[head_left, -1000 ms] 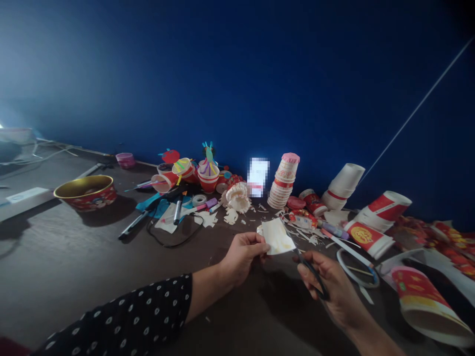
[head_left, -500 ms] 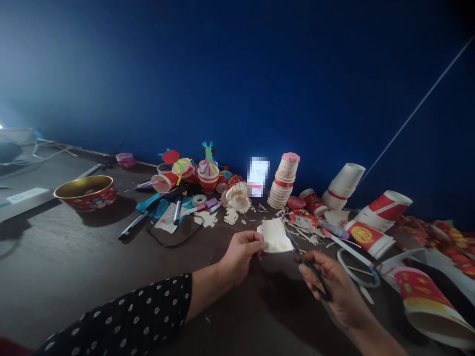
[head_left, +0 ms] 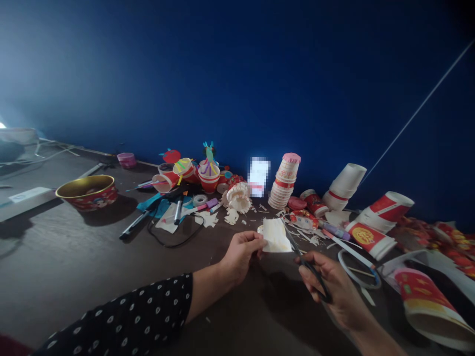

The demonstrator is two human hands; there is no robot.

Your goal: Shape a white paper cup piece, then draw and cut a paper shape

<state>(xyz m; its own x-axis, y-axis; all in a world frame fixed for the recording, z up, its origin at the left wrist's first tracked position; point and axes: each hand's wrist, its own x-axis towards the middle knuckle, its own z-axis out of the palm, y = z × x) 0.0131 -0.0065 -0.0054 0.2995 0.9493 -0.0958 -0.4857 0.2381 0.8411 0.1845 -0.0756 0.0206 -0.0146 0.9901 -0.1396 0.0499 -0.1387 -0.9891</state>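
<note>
My left hand [head_left: 243, 254] pinches the left edge of a small white piece of paper [head_left: 276, 236] with pale yellowish marks. My right hand [head_left: 330, 282] is wrapped round the dark handles of a pair of scissors [head_left: 313, 274]. The scissors' blades run along the right edge of the paper, pointing away from me; whether they touch it at every point I cannot tell. Both hands are held over the dark table [head_left: 148, 287]. Beyond the paper lie white paper scraps [head_left: 313, 241].
A stack of paper cups [head_left: 282, 185] stands behind the paper. Red-and-white cups [head_left: 369, 240] lie to the right, beside a ring-shaped roll [head_left: 358, 277]. To the left are a gold-lined red bowl [head_left: 87, 195], markers [head_left: 178, 210], tape [head_left: 199, 200] and decorated cups [head_left: 209, 177].
The scissors and paper have barely shifted; the paper's right edge looks slightly further left. Both hands keep their grip. The whole scene sits a few pixels further right.
</note>
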